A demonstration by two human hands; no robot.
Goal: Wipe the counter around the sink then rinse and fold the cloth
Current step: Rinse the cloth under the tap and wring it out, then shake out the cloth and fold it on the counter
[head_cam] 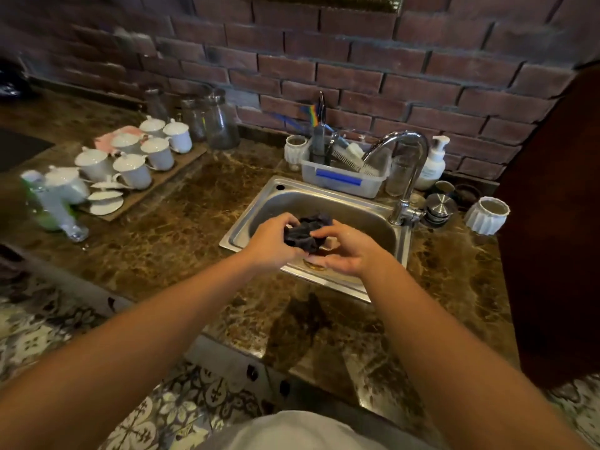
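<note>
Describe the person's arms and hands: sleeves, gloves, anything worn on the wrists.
Both forearms are bare to the frame edge, with no sleeves in view. The left hand and right hand wear no gloves, and neither wrist shows a watch or bracelet. A pale grey garment shows at the bottom of the picture.

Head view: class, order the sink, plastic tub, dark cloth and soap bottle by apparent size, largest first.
1. sink
2. plastic tub
3. dark cloth and soap bottle: these look about alike. The cloth is bunched up and partly covered, so they are left unranked.
</note>
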